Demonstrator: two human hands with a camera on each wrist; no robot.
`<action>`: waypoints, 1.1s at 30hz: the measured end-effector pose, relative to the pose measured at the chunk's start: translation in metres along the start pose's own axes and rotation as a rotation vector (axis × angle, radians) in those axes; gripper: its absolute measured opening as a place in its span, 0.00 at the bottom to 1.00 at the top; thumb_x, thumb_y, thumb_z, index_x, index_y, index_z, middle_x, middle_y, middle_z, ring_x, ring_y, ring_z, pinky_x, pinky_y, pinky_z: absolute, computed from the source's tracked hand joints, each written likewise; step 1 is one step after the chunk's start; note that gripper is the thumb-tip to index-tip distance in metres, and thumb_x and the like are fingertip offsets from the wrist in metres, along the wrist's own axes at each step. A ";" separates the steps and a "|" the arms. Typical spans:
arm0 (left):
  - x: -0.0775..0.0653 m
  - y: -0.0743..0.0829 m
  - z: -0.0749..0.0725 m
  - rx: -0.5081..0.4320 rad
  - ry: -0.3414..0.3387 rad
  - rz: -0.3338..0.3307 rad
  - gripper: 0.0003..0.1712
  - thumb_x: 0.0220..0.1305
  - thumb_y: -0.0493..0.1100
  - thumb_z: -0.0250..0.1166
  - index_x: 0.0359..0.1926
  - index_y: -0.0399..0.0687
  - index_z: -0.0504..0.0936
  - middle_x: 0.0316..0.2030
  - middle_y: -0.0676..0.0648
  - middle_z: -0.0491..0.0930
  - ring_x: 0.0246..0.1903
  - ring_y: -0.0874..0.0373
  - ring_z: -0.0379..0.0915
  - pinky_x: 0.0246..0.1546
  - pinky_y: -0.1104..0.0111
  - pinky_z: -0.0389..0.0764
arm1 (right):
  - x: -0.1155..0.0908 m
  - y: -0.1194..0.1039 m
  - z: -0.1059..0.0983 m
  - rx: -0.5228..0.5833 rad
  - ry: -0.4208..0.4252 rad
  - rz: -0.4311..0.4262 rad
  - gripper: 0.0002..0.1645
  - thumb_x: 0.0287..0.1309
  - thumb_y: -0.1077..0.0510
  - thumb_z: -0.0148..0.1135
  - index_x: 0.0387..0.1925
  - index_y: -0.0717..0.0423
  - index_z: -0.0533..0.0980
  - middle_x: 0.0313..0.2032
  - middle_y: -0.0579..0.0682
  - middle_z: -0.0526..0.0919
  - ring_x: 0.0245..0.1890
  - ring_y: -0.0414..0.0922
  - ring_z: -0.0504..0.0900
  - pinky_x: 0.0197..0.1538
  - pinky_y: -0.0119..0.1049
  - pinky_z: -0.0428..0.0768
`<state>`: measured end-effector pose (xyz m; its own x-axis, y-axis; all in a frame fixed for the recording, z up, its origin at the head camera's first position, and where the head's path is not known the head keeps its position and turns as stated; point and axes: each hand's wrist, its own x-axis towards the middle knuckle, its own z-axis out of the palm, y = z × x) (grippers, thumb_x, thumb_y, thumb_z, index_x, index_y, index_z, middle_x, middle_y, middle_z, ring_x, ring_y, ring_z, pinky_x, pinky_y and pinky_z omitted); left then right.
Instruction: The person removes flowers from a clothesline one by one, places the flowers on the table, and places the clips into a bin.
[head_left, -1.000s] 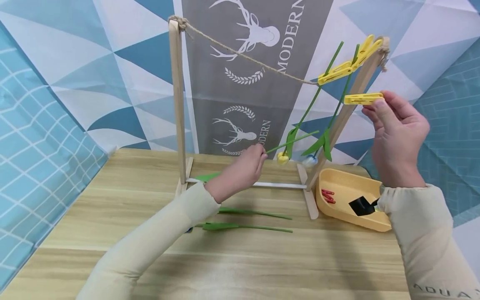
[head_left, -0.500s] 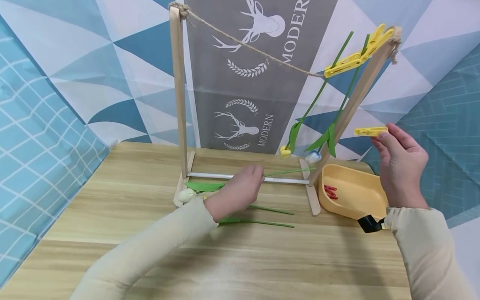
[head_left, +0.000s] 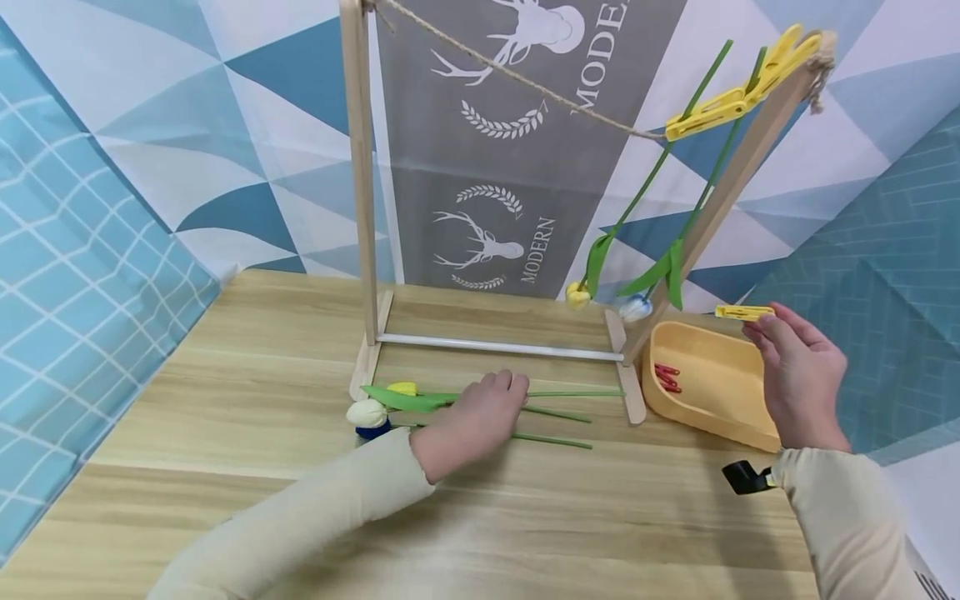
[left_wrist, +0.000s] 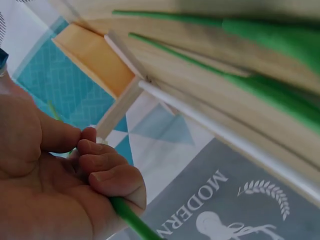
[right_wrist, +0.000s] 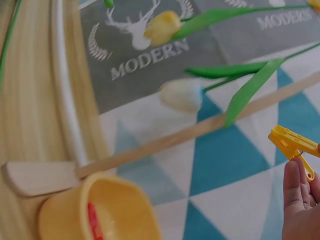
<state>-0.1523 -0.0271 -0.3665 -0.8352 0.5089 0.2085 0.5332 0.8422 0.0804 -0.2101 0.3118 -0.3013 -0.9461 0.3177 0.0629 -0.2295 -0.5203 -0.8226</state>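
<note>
My left hand holds a white artificial tulip low over the table; in the left wrist view its fingers curl round the green stem. Partly behind that arm lie a yellow tulip and a dark blue tulip. My right hand pinches a yellow clothespin above the basket's edge. Two more clothespins clip a yellow tulip and a white-blue tulip head down at the rope's right end.
A wooden frame with a left post, a right post and a white bottom bar stands behind the hands. Twine sags between the posts. The yellow basket at right contains several red clothespins.
My left hand has lowered the white tulip toward the table, beside the other stems. My right hand has come down with the clothespin, away from the rope. The head view has tilted downward.
</note>
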 end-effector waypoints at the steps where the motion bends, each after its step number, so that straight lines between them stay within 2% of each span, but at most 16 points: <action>1: -0.002 0.001 0.002 0.007 -0.018 -0.001 0.08 0.72 0.42 0.48 0.36 0.42 0.67 0.26 0.48 0.69 0.23 0.57 0.65 0.18 0.70 0.69 | 0.001 0.003 -0.004 -0.007 0.002 0.006 0.10 0.53 0.72 0.61 0.39 0.67 0.79 0.42 0.52 0.76 0.32 0.46 0.83 0.40 0.31 0.82; 4: -0.007 0.002 0.008 0.017 -0.064 -0.008 0.06 0.71 0.41 0.48 0.38 0.43 0.67 0.26 0.48 0.68 0.23 0.58 0.63 0.19 0.72 0.67 | 0.002 0.009 -0.015 -0.046 0.019 0.024 0.09 0.53 0.71 0.62 0.38 0.65 0.79 0.42 0.52 0.76 0.31 0.45 0.84 0.39 0.31 0.82; 8: -0.013 0.005 0.014 0.016 -0.101 -0.019 0.01 0.68 0.37 0.52 0.39 0.43 0.68 0.28 0.48 0.70 0.26 0.58 0.67 0.21 0.72 0.71 | 0.004 0.017 -0.028 -0.090 0.039 0.060 0.09 0.53 0.70 0.62 0.37 0.62 0.79 0.43 0.49 0.75 0.30 0.43 0.84 0.38 0.29 0.82; 12: -0.019 0.008 0.022 0.029 -0.146 -0.038 0.06 0.63 0.32 0.53 0.41 0.44 0.70 0.31 0.47 0.74 0.30 0.57 0.72 0.24 0.69 0.75 | 0.006 0.025 -0.038 -0.154 0.019 0.120 0.09 0.54 0.68 0.63 0.38 0.57 0.79 0.46 0.46 0.71 0.31 0.42 0.84 0.38 0.28 0.81; 14: -0.022 0.009 0.026 0.058 -0.164 -0.035 0.08 0.62 0.32 0.53 0.42 0.43 0.70 0.32 0.47 0.75 0.31 0.56 0.73 0.25 0.68 0.77 | 0.007 0.028 -0.042 -0.233 0.013 0.150 0.09 0.53 0.65 0.64 0.38 0.53 0.79 0.46 0.45 0.71 0.31 0.39 0.83 0.38 0.25 0.81; 18: -0.028 0.011 0.033 0.053 -0.208 -0.041 0.09 0.59 0.31 0.52 0.41 0.43 0.69 0.30 0.47 0.73 0.30 0.55 0.72 0.24 0.68 0.75 | 0.010 0.035 -0.050 -0.376 0.011 0.201 0.12 0.52 0.59 0.67 0.40 0.51 0.78 0.40 0.43 0.76 0.32 0.35 0.84 0.36 0.22 0.80; 23: -0.033 0.014 0.038 -0.017 -0.235 -0.056 0.11 0.58 0.29 0.51 0.42 0.42 0.68 0.30 0.46 0.72 0.29 0.56 0.69 0.23 0.68 0.74 | 0.017 0.042 -0.060 -0.594 0.004 0.315 0.36 0.52 0.52 0.68 0.60 0.57 0.66 0.38 0.38 0.74 0.32 0.29 0.83 0.32 0.19 0.78; 26: -0.035 0.015 0.039 -0.022 -0.254 -0.061 0.12 0.59 0.30 0.51 0.44 0.42 0.69 0.32 0.46 0.72 0.29 0.57 0.68 0.23 0.68 0.74 | 0.022 0.045 -0.067 -0.787 -0.033 0.374 0.45 0.53 0.48 0.66 0.66 0.61 0.58 0.37 0.34 0.73 0.31 0.26 0.82 0.34 0.20 0.78; 30: -0.036 0.016 0.042 -0.007 -0.283 -0.078 0.12 0.60 0.31 0.52 0.45 0.43 0.69 0.32 0.47 0.72 0.29 0.56 0.68 0.25 0.67 0.74 | 0.025 0.048 -0.076 -1.039 -0.129 0.402 0.44 0.57 0.43 0.61 0.65 0.65 0.58 0.30 0.27 0.75 0.32 0.24 0.81 0.38 0.23 0.79; 33: -0.037 0.016 0.045 0.005 -0.297 -0.086 0.13 0.59 0.33 0.55 0.46 0.43 0.69 0.33 0.46 0.73 0.31 0.55 0.70 0.26 0.66 0.75 | 0.026 0.049 -0.081 -1.156 -0.213 0.397 0.43 0.60 0.42 0.57 0.64 0.69 0.58 0.28 0.25 0.75 0.32 0.25 0.81 0.36 0.22 0.79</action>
<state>-0.1186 -0.0246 -0.4164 -0.8804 0.4651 -0.0933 0.4590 0.8849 0.0800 -0.2277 0.3587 -0.3851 -0.9473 0.1065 -0.3023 0.3147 0.4876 -0.8144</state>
